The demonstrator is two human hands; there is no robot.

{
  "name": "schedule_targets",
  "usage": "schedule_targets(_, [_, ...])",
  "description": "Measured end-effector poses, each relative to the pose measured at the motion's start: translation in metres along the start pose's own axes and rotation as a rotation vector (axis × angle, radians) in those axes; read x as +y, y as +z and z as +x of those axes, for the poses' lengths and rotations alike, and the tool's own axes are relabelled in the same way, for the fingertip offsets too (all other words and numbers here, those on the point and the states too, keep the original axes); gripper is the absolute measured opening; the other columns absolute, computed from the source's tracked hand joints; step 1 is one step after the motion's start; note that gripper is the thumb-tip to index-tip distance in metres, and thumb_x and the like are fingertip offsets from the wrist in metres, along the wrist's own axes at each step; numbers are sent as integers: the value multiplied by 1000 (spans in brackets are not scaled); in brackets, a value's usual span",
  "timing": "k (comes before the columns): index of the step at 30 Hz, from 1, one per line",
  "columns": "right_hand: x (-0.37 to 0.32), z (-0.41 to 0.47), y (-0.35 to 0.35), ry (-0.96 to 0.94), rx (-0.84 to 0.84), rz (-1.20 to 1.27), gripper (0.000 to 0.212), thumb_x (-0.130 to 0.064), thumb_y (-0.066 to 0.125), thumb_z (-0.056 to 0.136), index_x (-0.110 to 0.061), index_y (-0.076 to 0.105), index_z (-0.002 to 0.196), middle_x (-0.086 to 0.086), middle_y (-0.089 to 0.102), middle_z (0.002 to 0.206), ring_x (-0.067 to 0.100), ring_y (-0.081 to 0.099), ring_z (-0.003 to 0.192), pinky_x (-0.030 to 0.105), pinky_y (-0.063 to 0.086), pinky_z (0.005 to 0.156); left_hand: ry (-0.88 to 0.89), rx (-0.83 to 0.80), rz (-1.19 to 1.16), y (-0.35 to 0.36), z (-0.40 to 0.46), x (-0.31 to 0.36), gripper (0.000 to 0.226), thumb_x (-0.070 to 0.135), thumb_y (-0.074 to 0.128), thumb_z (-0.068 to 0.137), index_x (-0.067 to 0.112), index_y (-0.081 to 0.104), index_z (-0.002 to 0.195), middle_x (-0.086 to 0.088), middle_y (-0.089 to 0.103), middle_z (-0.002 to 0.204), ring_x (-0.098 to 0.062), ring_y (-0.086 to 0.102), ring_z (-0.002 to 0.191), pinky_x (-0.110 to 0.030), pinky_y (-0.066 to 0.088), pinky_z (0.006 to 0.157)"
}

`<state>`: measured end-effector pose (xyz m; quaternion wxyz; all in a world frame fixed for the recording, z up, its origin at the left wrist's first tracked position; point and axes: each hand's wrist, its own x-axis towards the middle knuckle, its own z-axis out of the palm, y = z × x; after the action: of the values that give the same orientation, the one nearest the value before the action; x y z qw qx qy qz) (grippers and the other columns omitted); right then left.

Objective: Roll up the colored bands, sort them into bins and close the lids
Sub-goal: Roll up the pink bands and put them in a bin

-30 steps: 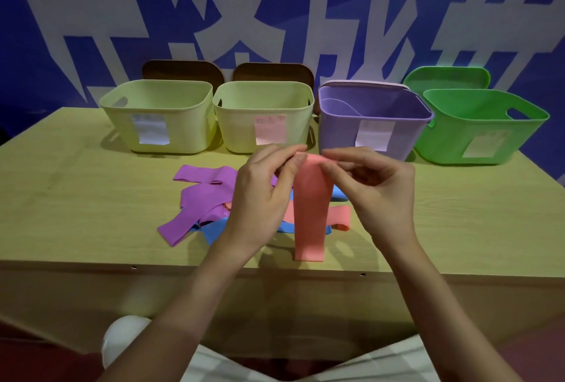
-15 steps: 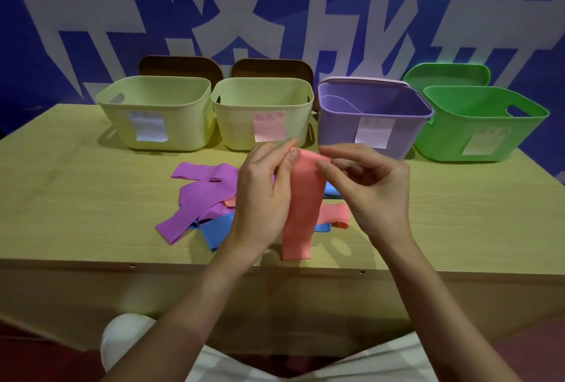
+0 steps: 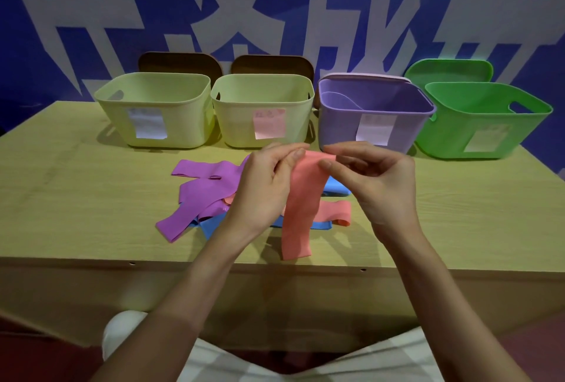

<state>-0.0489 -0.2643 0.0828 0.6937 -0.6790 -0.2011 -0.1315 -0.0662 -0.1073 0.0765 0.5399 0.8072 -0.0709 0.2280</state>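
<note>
A: What is seen nearest the camera?

B: Two bare forearms are stretched out over the front edge of the bench. A salmon band is pinched at its top end by both hands. The left hand is closed on the band's left corner with thumb and fingers; the right hand is closed on the right corner in the same way. The band is hung straight down from that grip, and its lower end is seen close to the front edge of the bench.

A: And behind the held band?

B: A loose heap is laid flat on the bench: purple bands to the left, blue bands partly covered beneath them, and a second salmon band to the right. The pieces are overlapped.

A: What is placed further back?

B: Four open bins are lined up in a row: a pale yellow-green bin, a second pale bin with a pink label, a purple bin and a green bin. A paper label is stuck on each front. Lids are propped upright behind them, two brown lids, a pale purple lid and a green lid. A blue wall with large white characters is seen at the very back.
</note>
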Motion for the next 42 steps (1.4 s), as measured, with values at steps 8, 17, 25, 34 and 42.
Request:
schedule_targets(8, [-3, 2, -3, 123, 28, 70, 18, 2, 77, 75, -13, 76, 86, 0, 72, 69, 9, 65, 66, 20, 51, 69, 168, 38, 83, 4, -5, -5, 19, 18, 53, 96, 13, 67, 107, 2, 63, 99, -10, 58, 94, -20, 45, 80])
schedule_targets(17, [-3, -1, -3, 94, 13, 49, 19, 1, 77, 75, -11, 75, 90, 2, 74, 74, 10, 68, 68, 19, 51, 68, 209, 9, 36, 4, -5, -5, 15, 14, 58, 94, 13, 67, 107, -2, 59, 95, -14, 55, 85, -20, 44, 75])
schedule_targets(25, [3, 5, -3, -63, -73, -67, 26, 4, 76, 76, -7, 71, 98, 15, 70, 81, 15, 61, 71, 22, 50, 69, 113, 72, -78, 5, -2, -9, 16, 19, 61, 90, 16, 70, 102, 4, 61, 87, -11, 48, 71, -23, 40, 70])
schedule_targets(34, [-1, 8, -5, -90, -107, -191, 26, -1, 76, 76, -21, 72, 91, 2, 71, 85, 10, 62, 72, 22, 49, 64, 209, 117, -26, 0, -6, -1, 17, 15, 68, 88, 29, 71, 96, 2, 64, 87, -7, 48, 70, -17, 39, 69])
schedule_targets(42, [-2, 8, -15, 264, -147, 65, 19, 3, 73, 76, -9, 76, 91, 10, 75, 86, 18, 69, 83, 28, 53, 77, 448, 53, 195, -10, 0, -8, 17, 18, 68, 86, 4, 71, 96, 4, 59, 85, -5, 50, 74, -21, 43, 71])
